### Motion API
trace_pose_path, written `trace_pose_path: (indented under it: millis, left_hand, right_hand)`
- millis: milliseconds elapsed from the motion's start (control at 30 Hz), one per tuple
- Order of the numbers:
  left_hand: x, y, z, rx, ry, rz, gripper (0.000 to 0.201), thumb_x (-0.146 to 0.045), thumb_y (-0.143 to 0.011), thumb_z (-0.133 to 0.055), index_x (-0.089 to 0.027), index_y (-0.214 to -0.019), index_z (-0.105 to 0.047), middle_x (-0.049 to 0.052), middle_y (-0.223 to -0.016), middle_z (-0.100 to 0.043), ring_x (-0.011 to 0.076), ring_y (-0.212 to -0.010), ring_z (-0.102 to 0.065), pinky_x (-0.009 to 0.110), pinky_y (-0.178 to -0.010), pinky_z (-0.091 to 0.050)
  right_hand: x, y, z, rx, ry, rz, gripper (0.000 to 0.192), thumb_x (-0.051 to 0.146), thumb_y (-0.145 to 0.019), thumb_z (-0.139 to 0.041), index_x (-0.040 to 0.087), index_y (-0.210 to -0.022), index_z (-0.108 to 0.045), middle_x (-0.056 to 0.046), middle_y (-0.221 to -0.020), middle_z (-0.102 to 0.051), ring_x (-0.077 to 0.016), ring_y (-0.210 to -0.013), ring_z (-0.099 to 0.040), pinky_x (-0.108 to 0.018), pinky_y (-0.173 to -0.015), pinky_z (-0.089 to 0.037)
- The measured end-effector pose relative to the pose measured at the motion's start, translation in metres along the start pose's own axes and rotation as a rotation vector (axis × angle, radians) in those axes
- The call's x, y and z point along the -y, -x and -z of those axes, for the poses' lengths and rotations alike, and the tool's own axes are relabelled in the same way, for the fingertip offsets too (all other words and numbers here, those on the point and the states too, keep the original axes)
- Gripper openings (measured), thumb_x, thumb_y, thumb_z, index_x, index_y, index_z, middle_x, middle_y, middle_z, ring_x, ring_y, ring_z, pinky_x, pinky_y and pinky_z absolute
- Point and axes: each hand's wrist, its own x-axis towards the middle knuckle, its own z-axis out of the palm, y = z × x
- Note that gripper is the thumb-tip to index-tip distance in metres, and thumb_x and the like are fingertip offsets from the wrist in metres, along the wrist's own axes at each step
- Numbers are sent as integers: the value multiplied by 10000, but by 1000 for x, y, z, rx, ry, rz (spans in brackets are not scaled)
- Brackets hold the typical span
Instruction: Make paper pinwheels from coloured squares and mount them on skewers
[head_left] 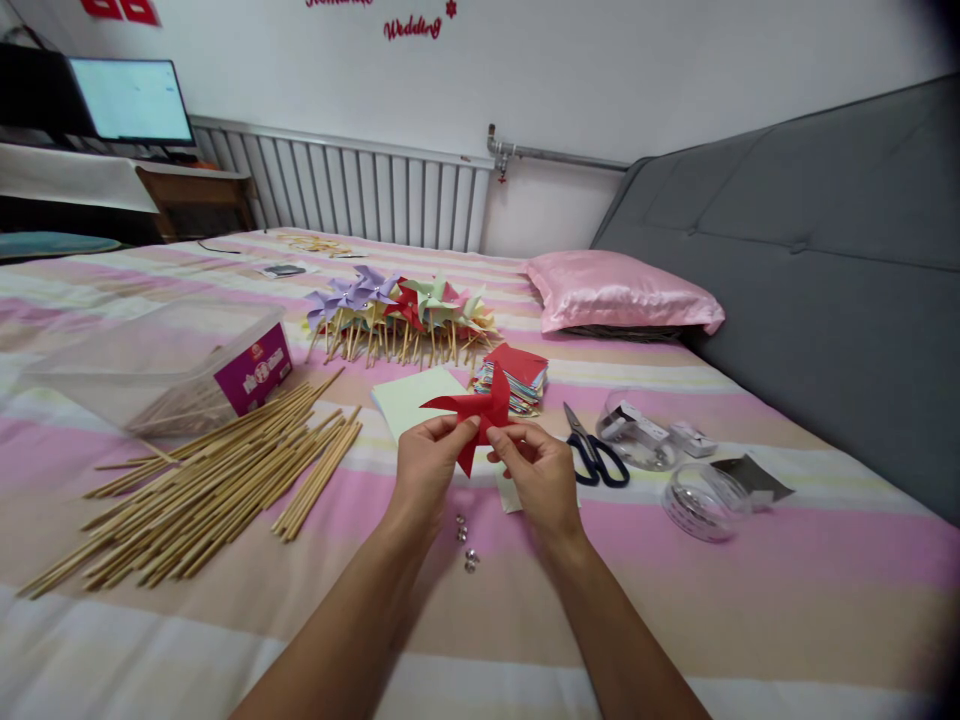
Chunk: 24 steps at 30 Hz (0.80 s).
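Note:
A red paper pinwheel (493,403) is held up between both hands, its blades folded toward the middle. My left hand (427,465) pinches it from the left, thumb on the front. On the right side, my right hand (541,470) closes thumb and fingers on its lower right part; whether a pin is there is too small to tell. Several small shiny studs (466,545) lie on the bed sheet below the hands. Just behind the pinwheel are a stack of coloured paper squares (525,375) and pale green sheets (412,395).
Thin wooden sticks (217,490) lie at left, before a clear plastic box (169,350). Finished pinwheels (405,305) are grouped behind. Scissors (592,455) and round clear containers (701,500) lie at right. A pink pillow (622,290) rests by the grey headboard (795,230).

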Motion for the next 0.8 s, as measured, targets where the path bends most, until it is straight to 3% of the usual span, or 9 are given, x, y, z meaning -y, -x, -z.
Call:
trace_pose_path:
  millis: [133,467,800]
  left_hand:
    - [0,1,-1,3,-24,-23,164,-258,-561,-756,-122,-587,-668,11,-566,-642,93,-527,-509,218,-553,-367]
    - [-2,3,-3,54,-65,-51,157,-251,-553,-765,-122,-591,-684,14,-562,-648,93,-533,-526,196,-537,-379]
    - [-4,3,-3,151,-34,-66,162,-242,-557,-761,-107,-621,-698,29,-578,-656,99,-576,-547,187,-575,-404]
  right_hand:
    - [0,0,0,-18,-10,-11,244,403,-708,-660,159,-709,-669,-63,-980,-615,-93,-549,-593,-226,-489,-459]
    - [3,-1,-1,-63,-58,-65,284,413,-683,-671,137,-636,-620,-43,-823,-641,-89,-517,-571,-201,-452,-417]
    - [4,-1,0,-73,-86,-83,295,404,-662,-680,127,-602,-601,-53,-834,-637,-83,-504,-557,-201,-451,-393]
